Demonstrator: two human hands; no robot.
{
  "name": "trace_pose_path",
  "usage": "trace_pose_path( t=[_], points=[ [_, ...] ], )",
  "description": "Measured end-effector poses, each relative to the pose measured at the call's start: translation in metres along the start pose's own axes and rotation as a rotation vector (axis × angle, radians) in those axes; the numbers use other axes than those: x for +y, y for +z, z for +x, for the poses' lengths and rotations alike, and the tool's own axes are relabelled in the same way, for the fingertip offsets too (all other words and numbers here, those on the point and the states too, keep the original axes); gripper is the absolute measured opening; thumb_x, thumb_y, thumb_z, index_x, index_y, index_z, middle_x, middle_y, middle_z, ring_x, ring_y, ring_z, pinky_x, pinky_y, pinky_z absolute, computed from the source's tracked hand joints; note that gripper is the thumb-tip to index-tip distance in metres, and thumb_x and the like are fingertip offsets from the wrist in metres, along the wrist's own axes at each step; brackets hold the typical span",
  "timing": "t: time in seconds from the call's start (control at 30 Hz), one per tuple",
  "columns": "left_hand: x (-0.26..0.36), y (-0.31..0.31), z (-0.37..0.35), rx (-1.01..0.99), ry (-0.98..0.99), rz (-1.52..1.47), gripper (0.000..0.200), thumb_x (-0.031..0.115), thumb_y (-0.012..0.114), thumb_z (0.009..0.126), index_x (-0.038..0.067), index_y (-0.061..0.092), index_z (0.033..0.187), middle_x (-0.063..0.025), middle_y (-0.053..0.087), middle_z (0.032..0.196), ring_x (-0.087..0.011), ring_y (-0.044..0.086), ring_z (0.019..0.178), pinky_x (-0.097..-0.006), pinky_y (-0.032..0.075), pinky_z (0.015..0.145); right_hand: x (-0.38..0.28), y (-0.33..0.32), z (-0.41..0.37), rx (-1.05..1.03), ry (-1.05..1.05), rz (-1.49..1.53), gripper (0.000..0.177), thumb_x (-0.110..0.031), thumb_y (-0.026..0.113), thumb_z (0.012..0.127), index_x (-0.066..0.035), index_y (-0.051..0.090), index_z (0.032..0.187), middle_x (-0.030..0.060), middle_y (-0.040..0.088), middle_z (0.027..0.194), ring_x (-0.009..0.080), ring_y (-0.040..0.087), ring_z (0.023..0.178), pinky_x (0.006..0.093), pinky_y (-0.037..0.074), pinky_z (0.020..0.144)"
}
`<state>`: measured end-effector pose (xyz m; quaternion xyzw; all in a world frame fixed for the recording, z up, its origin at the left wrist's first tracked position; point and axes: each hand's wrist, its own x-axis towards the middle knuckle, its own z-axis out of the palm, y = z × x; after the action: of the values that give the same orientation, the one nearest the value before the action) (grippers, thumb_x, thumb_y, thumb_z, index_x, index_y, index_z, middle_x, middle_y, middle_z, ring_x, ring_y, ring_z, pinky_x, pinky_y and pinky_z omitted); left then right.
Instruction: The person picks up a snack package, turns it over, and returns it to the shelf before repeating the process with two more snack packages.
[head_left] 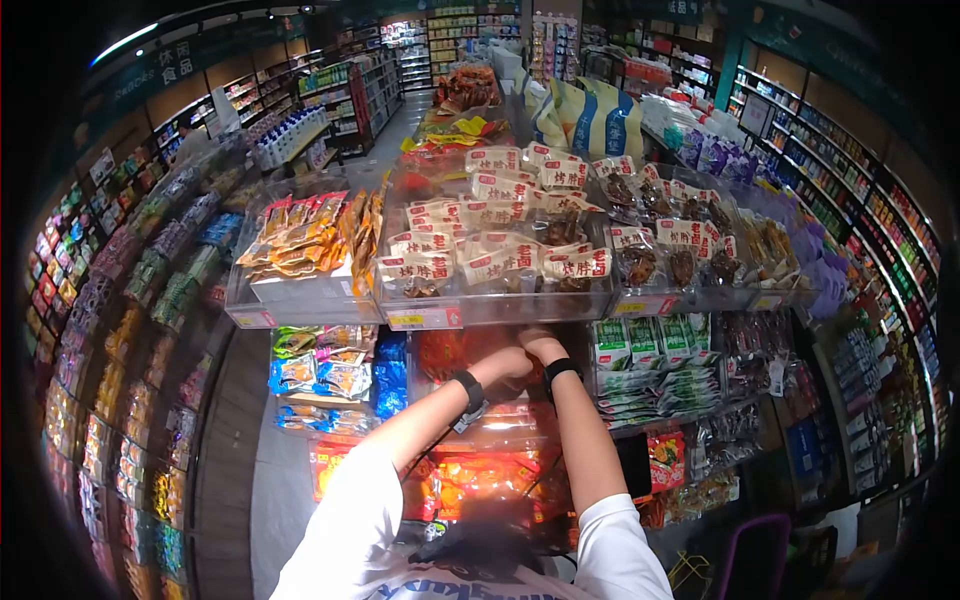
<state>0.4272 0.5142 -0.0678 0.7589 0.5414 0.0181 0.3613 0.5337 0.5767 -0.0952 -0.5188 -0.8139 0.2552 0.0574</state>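
Both of my hands reach into a middle shelf bin under the top tier of a snack display. My left hand [505, 366] is curled closed beside my right wrist, and whatever it may hold is hidden. Just right of it, my right hand [541, 343] goes in under the top tier's front edge, its fingers out of sight. Red snack packets [440, 354] lie in the bin to the left of my hands. Each wrist wears a black band.
Above my hands, clear trays hold cream-labelled packets [498, 258] and orange packets [300, 240]. Green-and-white packets [655, 345] lie to the right, blue packets [391, 375] to the left. Red-orange bags [480, 480] sit lower down. A purple-rimmed object [752, 560] stands lower right.
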Motion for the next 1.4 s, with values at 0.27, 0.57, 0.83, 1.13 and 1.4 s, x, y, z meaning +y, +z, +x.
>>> trace_pose_path(
  t=[0.27, 0.57, 0.83, 1.13, 1.4],
  points=[
    [0.049, -0.02, -0.046, 0.001, -0.155, -0.424, 0.016, 0.006, 0.05, 0.079, -0.004, 0.061, 0.082, -0.0133, 0.063, 0.066, -0.0279, 0.06, 0.055, -0.0357, 0.048, 0.043, -0.045, -0.059, -0.061, -0.008, 0.141, -0.148, 0.035, -0.021, 0.046, 0.088, -0.002, 0.06, 0.114, 0.0219, 0.056, 0.119, 0.031, 0.058, 0.108, 0.0403, 0.046, 0.09],
    [0.011, 0.002, -0.038, 0.109, 0.107, -0.163, 0.052, 0.028, 0.069, 0.074, -0.005, 0.05, 0.109, -0.0224, 0.064, 0.093, -0.0309, 0.066, 0.074, -0.038, 0.054, 0.063, -0.061, -0.067, -0.097, 0.314, -0.078, -0.302, 0.019, -0.015, 0.056, 0.076, -0.002, 0.069, 0.076, 0.021, 0.066, 0.081, 0.035, 0.065, 0.076, 0.0437, 0.051, 0.071],
    [0.047, -0.013, -0.187, 0.474, 0.239, -0.136, 0.066, 0.024, 0.071, 0.074, 0.0, 0.041, 0.128, -0.024, 0.055, 0.116, -0.033, 0.056, 0.108, -0.042, 0.046, 0.088, -0.142, -0.113, -0.192, 0.37, -0.028, 0.29, 0.021, -0.007, 0.051, 0.077, 0.005, 0.066, 0.084, 0.0204, 0.066, 0.081, 0.0284, 0.066, 0.077, 0.0351, 0.051, 0.069],
    [0.034, -0.027, -0.313, 0.742, 0.139, -0.658, 0.022, 0.012, 0.061, 0.088, 0.001, 0.062, 0.107, -0.0088, 0.067, 0.095, -0.0099, 0.062, 0.085, -0.0248, 0.051, 0.075, -0.222, -0.081, -0.264, 0.291, -0.267, 1.098, 0.028, 0.004, 0.041, 0.086, 0.006, 0.056, 0.11, 0.0105, 0.056, 0.1, 0.0195, 0.064, 0.086, 0.0276, 0.053, 0.076],
    [-0.027, -0.014, -0.342, 0.688, 0.129, -1.164, 0.026, 0.01, 0.055, 0.092, 0.002, 0.054, 0.116, -0.0006, 0.064, 0.099, -0.0055, 0.059, 0.079, -0.0197, 0.048, 0.063, -0.245, -0.018, -0.275, 0.44, -0.259, 0.479, 0.04, -0.016, 0.064, 0.082, -0.003, 0.051, 0.118, 0.0134, 0.059, 0.107, 0.0258, 0.058, 0.099, 0.0331, 0.046, 0.084]
  ],
)
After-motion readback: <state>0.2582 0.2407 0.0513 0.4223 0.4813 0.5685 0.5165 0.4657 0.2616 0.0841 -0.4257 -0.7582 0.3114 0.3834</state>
